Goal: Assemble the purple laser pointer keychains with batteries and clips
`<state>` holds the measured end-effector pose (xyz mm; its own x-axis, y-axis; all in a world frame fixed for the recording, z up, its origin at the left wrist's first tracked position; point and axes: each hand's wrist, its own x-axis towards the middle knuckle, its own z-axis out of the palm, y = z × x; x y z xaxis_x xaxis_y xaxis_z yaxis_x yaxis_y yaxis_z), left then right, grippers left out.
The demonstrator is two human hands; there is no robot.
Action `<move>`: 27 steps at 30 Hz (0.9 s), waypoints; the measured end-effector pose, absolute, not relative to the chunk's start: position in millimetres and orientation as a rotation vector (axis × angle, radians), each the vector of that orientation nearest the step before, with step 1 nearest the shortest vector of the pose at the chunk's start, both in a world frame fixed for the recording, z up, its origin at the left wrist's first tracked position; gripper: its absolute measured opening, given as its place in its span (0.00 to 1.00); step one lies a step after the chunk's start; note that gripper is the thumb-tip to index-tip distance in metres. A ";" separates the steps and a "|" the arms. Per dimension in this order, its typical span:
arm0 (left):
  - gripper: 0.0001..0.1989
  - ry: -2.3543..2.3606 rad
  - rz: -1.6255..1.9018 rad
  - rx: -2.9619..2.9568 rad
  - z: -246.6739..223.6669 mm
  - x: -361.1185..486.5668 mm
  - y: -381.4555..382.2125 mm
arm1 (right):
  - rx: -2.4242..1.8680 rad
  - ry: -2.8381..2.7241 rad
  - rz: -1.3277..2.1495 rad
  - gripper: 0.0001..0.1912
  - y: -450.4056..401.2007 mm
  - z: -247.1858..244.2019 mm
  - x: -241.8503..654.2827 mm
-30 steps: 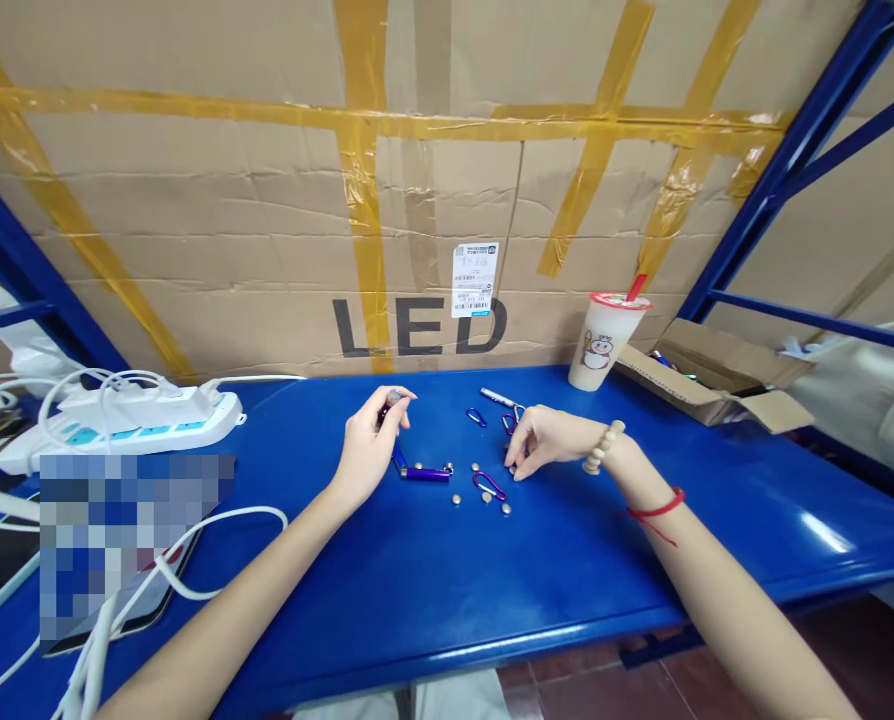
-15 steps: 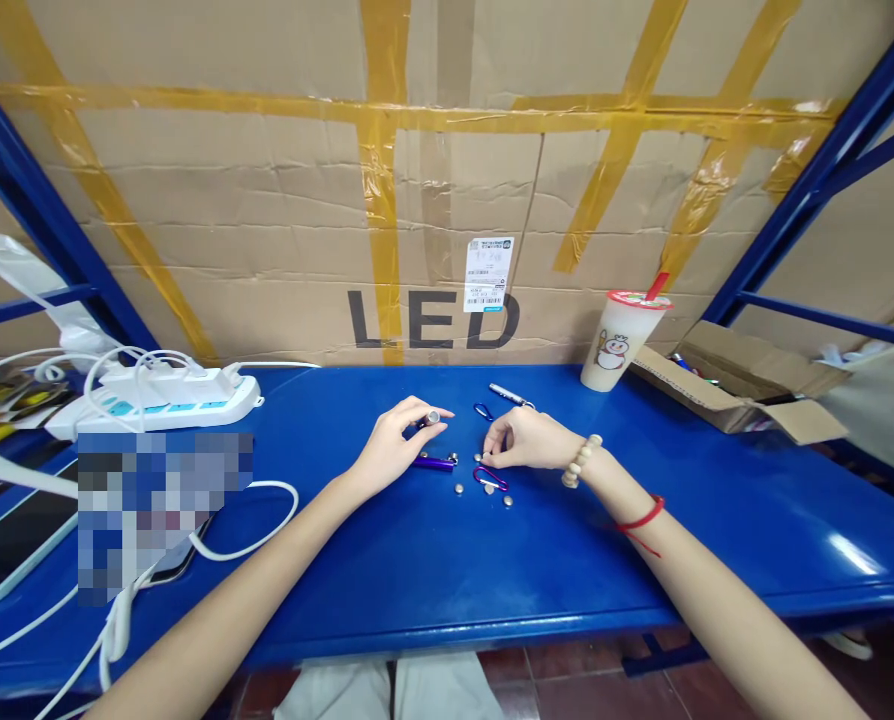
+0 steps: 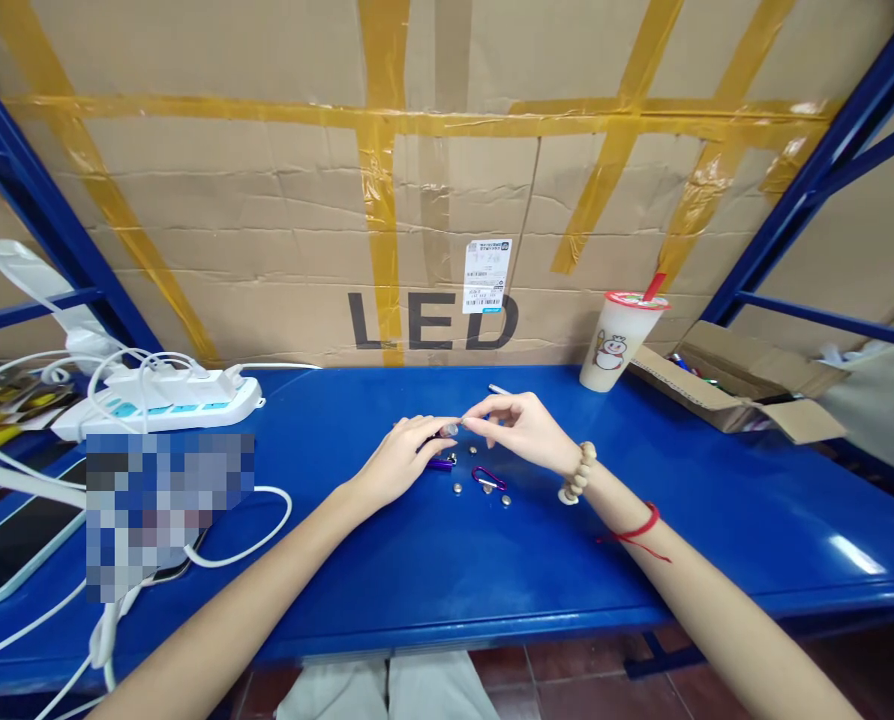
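Observation:
My left hand (image 3: 398,458) is closed around a small silvery tube (image 3: 448,431), whose round end points right. My right hand (image 3: 528,432) pinches a tiny button cell (image 3: 464,422) between thumb and fingertip, close to that end; the fingers mostly cover it. Below the left fingers lies a purple tube (image 3: 439,464), partly hidden. On the table between the hands are several button cells (image 3: 506,500) and a purple carabiner clip (image 3: 490,479). A slim silver pen-like tube (image 3: 496,388) shows behind the right hand, mostly covered by it.
Cables and a white power strip (image 3: 169,400) take up the left side, with a phone (image 3: 27,535) nearer me. At the back right stand a drink cup (image 3: 618,345) with a red straw and an open cardboard box (image 3: 739,385). A large carton (image 3: 282,230) walls the back.
My right hand has lifted from the tabletop cells and moved left to the tube's end. The left hand has shifted slightly right and down with the tube. The blue clip is now hidden.

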<state>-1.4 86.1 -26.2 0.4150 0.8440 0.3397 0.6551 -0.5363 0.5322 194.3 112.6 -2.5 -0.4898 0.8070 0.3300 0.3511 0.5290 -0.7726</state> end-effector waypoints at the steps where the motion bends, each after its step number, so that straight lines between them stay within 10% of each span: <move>1: 0.15 1.303 0.830 2.371 -26.0 -0.6 85.2 | -0.926 -2.057 0.890 0.18 112.1 -3.7 192.5; 15: 0.15 1.332 0.726 2.479 -24.2 3.7 79.4 | -0.933 -2.014 1.061 0.18 113.2 -11.4 189.2; 27: 0.15 1.424 0.598 2.559 -23.2 4.8 75.2 | -0.657 -2.265 0.346 0.12 112.1 -20.9 186.7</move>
<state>4.8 75.2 -23.2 0.4691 0.8415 0.2681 0.7806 -0.5371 0.3198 186.7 112.1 -20.9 -0.5952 0.5519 0.5841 0.3524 0.8325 -0.4274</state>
